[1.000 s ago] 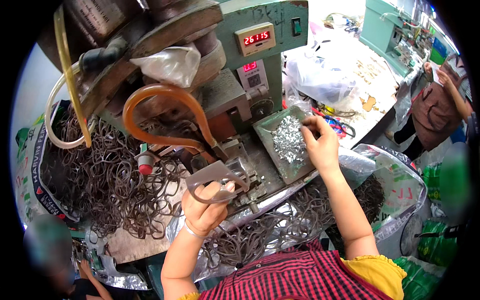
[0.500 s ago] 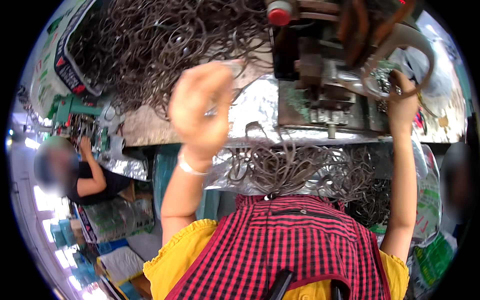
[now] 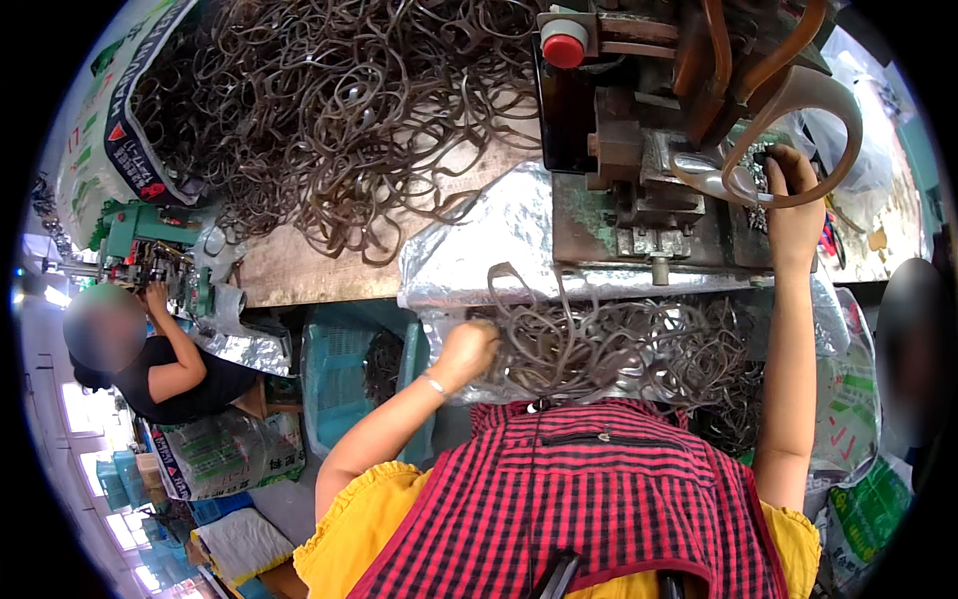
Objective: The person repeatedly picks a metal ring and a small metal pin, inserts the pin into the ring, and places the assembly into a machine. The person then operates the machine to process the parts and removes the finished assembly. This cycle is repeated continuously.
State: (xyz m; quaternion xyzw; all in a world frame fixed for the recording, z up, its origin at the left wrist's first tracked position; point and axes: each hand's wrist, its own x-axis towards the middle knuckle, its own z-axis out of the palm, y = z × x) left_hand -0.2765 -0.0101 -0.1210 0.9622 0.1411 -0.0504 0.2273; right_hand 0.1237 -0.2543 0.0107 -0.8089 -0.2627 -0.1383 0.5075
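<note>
My left hand [image 3: 467,354] is closed at the left edge of a heap of thin, dark bent loops [image 3: 589,334] in front of my apron. Its fingertips are hidden, so what they hold cannot be made out. My right hand [image 3: 795,215] reaches up beside the bench machine [image 3: 654,190], fingers curled down into small shiny metal pieces [image 3: 756,160]. Whether it pinches one of them is not visible. A big brown ring [image 3: 848,130] at the machine's right side passes in front of that hand.
A large pile of similar loops [image 3: 329,110] covers the back left of the bench [image 3: 299,270]. A red button [image 3: 563,50] sits on the machine. Silvery sheeting [image 3: 479,240] lines the bench edge. Below left stands a teal basket [image 3: 329,349]. Another person [image 3: 180,359] works at far left.
My left hand has come down from above the bench to the near heap of loops. My right hand stays by the small metal pieces. The view has shifted slightly.
</note>
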